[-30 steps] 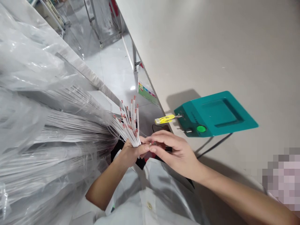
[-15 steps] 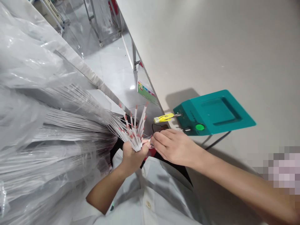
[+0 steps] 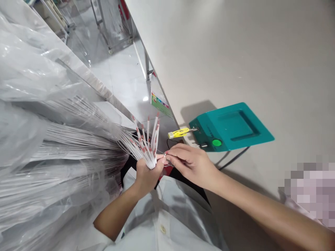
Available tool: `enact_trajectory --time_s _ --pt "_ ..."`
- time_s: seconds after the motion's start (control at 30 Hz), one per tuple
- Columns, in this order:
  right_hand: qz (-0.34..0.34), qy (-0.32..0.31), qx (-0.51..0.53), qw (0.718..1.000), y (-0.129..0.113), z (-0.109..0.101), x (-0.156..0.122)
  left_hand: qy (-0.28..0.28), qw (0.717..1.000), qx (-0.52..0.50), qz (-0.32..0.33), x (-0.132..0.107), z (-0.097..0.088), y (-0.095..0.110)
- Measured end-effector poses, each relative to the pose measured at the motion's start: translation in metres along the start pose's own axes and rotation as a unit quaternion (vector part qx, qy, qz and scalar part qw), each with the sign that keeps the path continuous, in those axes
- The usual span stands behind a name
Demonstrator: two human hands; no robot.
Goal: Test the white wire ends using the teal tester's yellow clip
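My left hand (image 3: 148,176) is closed around a bundle of white wires (image 3: 149,153) whose upright ends carry reddish tips. Its thumb and forefinger also pinch a small whitish piece at the right of the bundle. My right hand (image 3: 192,162) meets it there, thumb and fingers pressed together on a thin wire end too small to make out well. Just beyond the right hand, a teal device (image 3: 232,127) with a round green button (image 3: 217,143) stands on the table. A yellow-wrapped part (image 3: 180,132) sticks out from its left side over the table edge.
Long white wires (image 3: 78,136), partly under clear plastic sheeting (image 3: 28,62), fill the left side. The pale table (image 3: 248,52) spans the right. A wheeled metal rack (image 3: 115,31) stands on the floor behind, and a colourful box (image 3: 159,101) sits beside the table leg. Dark cables (image 3: 235,157) run below the device.
My right hand's fingers have shifted from curled over to a more extended pinch at the wire end. The left hand keeps its hold on the bundle. The whole view has moved slightly.
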State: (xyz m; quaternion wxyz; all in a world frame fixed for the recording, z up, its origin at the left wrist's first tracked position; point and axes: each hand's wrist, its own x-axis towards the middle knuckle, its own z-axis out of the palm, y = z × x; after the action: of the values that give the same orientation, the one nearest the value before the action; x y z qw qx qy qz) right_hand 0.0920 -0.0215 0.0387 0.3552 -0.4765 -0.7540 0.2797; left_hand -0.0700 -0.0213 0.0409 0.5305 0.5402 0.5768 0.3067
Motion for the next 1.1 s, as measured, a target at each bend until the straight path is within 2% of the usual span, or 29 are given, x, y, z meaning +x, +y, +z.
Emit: enact_trajectory --time_s 0.1,0.2,0.27,0.33,0.43,0.5,0.6,0.73,0.97,1.1 --pt "-0.092 0.010 -0.083 0.992 0.002 0.001 0.002 -0.045 0.999 -0.002 0.001 0.001 -0.004 0.003" --pt "-0.202 0.002 -0.236 0.951 0.003 -0.001 0.002 -0.083 0.996 -0.011 -0.026 0.002 -0.006 0.000" --pt "-0.235 -0.006 -0.307 0.922 0.003 -0.003 0.002 -0.077 0.996 -0.033 -0.040 0.002 -0.003 -0.004" --pt "-0.233 -0.019 -0.339 0.911 0.002 -0.005 0.002 -0.061 0.995 -0.055 -0.051 0.003 0.000 -0.007" --pt "-0.211 -0.041 -0.345 0.914 0.000 -0.013 0.002 -0.022 0.993 -0.080 -0.078 0.006 0.004 -0.009" --pt "-0.215 -0.016 -0.367 0.905 0.000 -0.023 0.004 0.003 0.992 -0.095 -0.080 0.010 0.003 -0.009" --pt "-0.216 0.032 -0.450 0.866 0.003 -0.039 0.010 0.000 0.994 -0.097 -0.046 0.018 -0.001 -0.005" --pt "-0.168 -0.031 -0.535 0.827 0.008 -0.050 0.021 -0.023 0.995 -0.091 -0.044 0.026 -0.001 0.002" --pt "-0.154 -0.090 -0.551 0.815 0.009 -0.053 0.036 -0.025 0.987 -0.155 -0.040 0.035 0.008 0.003" --pt "-0.160 -0.103 -0.530 0.826 0.018 -0.053 0.045 -0.012 0.983 -0.175 -0.047 0.038 0.013 0.004"
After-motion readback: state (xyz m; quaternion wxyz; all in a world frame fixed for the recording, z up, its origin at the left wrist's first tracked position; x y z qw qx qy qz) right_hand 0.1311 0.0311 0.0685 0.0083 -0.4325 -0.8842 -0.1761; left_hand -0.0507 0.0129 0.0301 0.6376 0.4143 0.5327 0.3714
